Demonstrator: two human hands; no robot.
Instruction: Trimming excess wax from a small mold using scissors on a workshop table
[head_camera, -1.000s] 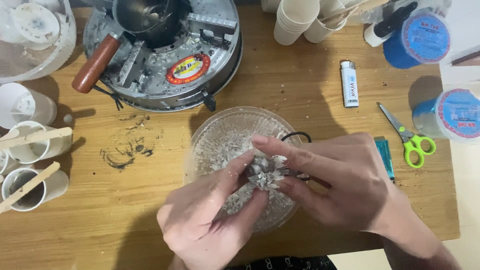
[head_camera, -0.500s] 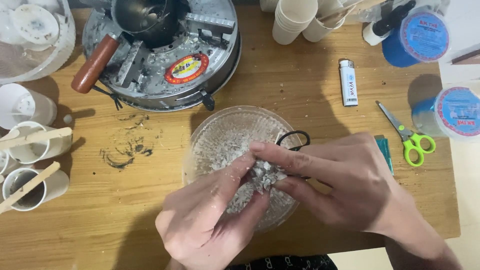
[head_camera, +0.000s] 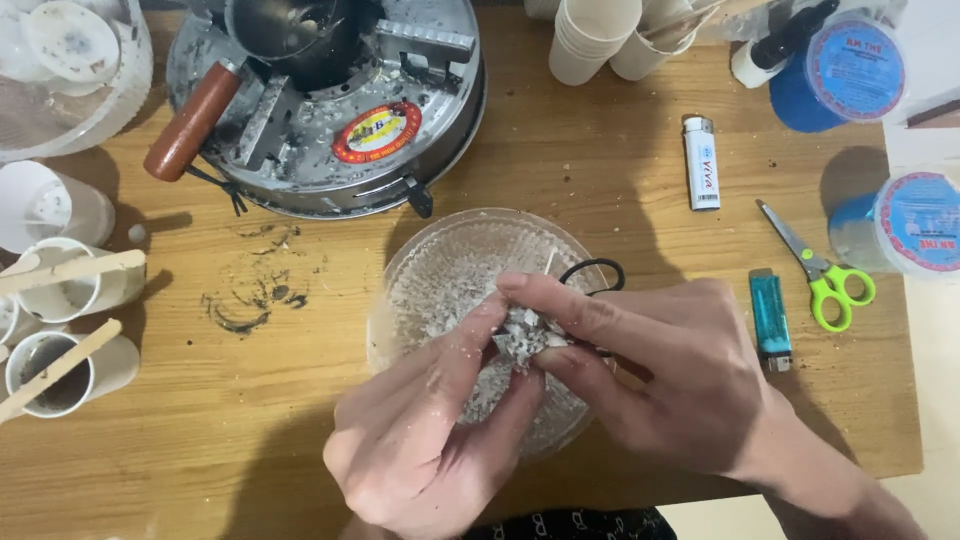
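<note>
Head view: wax chunk (head_camera: 522, 338) between both hands.

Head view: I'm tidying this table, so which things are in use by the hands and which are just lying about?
In use: left hand, right hand, grey-white crumbly lump, clear bowl.

Lying about: white lighter, blue lighter, green scissors, stove, paper cups, cups with wooden sticks.
</note>
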